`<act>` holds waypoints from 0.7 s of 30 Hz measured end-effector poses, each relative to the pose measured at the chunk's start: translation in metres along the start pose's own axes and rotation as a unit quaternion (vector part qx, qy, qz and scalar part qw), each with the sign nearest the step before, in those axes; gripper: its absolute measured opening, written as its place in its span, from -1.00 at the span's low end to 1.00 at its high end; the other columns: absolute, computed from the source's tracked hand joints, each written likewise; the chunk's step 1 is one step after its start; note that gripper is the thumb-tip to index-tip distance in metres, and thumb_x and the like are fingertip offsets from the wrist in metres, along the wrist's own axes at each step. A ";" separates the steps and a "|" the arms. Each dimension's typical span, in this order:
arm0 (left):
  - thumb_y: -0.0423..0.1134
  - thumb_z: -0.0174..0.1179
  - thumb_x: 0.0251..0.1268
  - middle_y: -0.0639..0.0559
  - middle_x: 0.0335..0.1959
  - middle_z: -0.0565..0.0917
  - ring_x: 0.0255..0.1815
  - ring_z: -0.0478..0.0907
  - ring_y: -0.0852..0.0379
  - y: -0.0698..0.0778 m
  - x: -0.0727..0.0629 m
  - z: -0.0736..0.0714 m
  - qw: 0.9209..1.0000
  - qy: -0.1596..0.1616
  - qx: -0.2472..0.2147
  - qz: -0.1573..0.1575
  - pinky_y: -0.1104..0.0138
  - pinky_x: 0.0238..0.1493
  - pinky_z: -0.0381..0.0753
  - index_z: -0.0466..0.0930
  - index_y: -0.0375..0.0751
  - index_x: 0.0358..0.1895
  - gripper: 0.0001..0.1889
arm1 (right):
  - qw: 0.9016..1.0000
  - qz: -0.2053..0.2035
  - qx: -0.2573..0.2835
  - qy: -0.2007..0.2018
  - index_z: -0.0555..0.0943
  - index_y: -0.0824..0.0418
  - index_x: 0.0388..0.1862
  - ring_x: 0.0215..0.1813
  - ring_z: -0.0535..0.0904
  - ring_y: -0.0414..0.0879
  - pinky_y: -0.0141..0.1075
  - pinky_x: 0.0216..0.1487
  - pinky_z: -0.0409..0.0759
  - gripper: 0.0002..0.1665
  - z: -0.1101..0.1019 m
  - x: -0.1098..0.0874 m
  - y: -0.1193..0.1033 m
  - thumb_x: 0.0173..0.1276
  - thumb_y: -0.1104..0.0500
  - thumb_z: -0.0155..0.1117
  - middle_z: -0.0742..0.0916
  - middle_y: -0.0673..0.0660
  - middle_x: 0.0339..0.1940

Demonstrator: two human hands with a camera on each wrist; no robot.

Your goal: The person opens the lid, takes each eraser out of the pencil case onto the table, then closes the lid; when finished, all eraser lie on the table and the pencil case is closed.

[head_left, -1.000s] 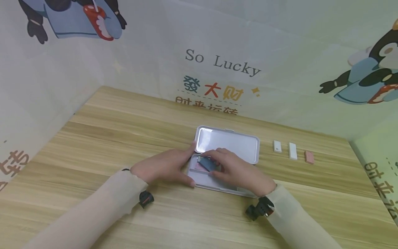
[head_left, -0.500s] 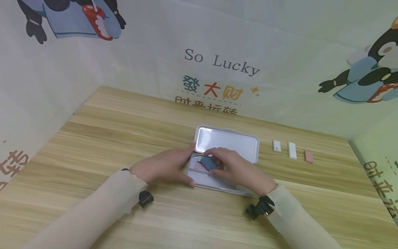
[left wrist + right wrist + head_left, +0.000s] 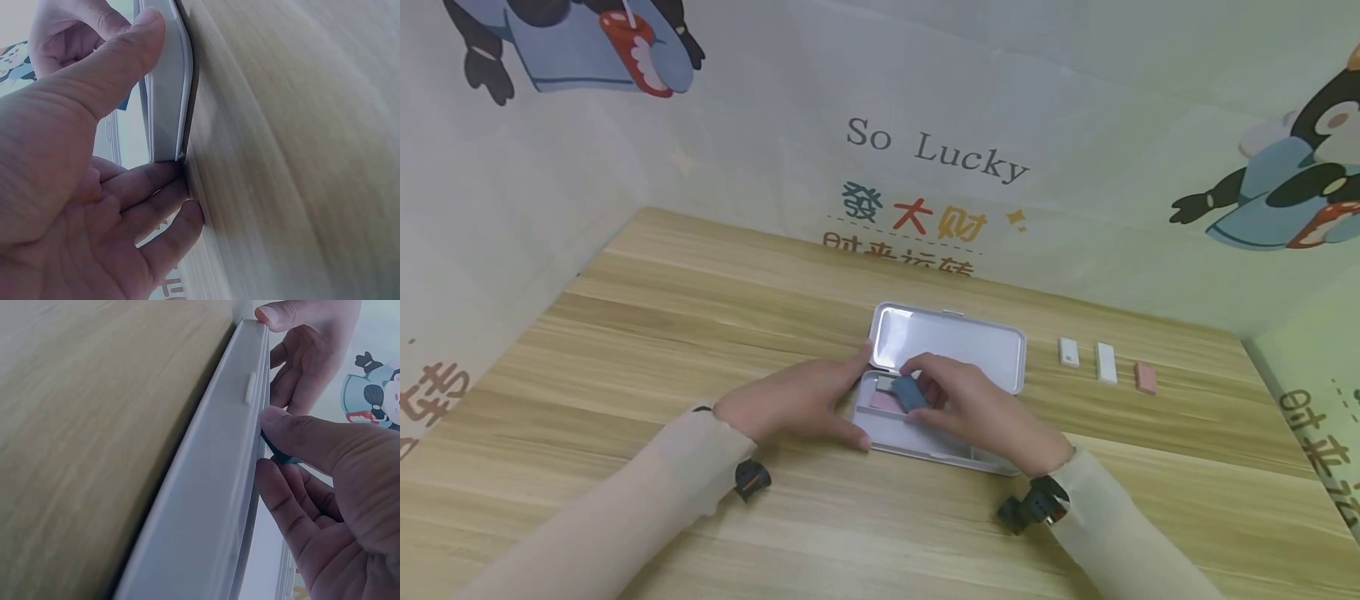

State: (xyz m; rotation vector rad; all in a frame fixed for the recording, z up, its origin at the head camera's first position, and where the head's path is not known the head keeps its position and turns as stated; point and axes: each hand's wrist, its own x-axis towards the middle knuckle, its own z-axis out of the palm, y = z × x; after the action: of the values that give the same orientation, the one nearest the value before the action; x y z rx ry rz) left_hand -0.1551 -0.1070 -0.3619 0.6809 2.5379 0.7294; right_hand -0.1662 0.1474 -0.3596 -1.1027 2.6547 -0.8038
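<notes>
A pale grey pencil case [image 3: 887, 443] lies open, its lid [image 3: 951, 346] folded back. My left hand [image 3: 801, 400] touches the case's left end, thumb at the front corner and extended fingers by the lid side. In the left wrist view, the left thumb [image 3: 119, 65] presses the end wall [image 3: 169, 94]. My right hand [image 3: 977, 404] pinches a small blue eraser [image 3: 910, 393] over the back compartment; it stands tilted. The right wrist view shows only a dark edge of the eraser [image 3: 279, 449] between thumb and fingers. Beneath it lie a pink piece [image 3: 883, 402] and a whitish piece [image 3: 885, 383], partly covered.
Two white blocks [image 3: 1105, 362] and a pink block [image 3: 1146, 377] lie in a row on the wooden table [image 3: 700, 308], right of the case. A printed cloth [image 3: 760, 125] hangs behind the table. Both wrists wear dark cameras.
The right hand has shifted slightly rightward, and the blue eraser has turned more upright in its fingers. More of the pieces beneath shows. The left hand and case have not moved.
</notes>
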 end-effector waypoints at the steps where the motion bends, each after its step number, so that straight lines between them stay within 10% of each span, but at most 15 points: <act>1: 0.12 0.56 0.14 -0.17 0.64 0.33 0.59 0.39 -0.09 0.000 0.000 0.000 1.000 0.001 0.000 0.001 0.02 0.63 0.37 -0.21 -0.20 0.73 0.30 | 1.000 0.000 0.002 0.005 0.57 0.26 0.23 -0.17 0.65 -0.23 -0.38 -0.11 0.70 -0.45 0.000 -0.001 0.001 0.31 0.24 0.54 0.76 0.05 -0.19; 21: 0.14 0.55 0.14 -0.21 0.64 0.32 0.61 0.37 -0.11 0.001 -0.001 0.001 1.000 0.005 0.009 -0.002 0.03 0.65 0.34 -0.25 -0.21 0.73 0.32 | 0.993 0.031 0.057 0.101 0.60 0.35 0.17 -0.19 0.61 -0.21 -0.28 -0.08 0.80 -0.48 -0.014 -0.036 0.020 0.27 0.31 0.55 0.76 0.15 -0.20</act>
State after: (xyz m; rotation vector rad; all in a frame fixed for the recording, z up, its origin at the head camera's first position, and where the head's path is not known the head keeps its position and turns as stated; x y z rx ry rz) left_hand -0.1534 -0.1063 -0.3621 0.6800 2.5570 0.7123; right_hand -0.1572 0.1897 -0.3603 -0.9530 2.7470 -1.0923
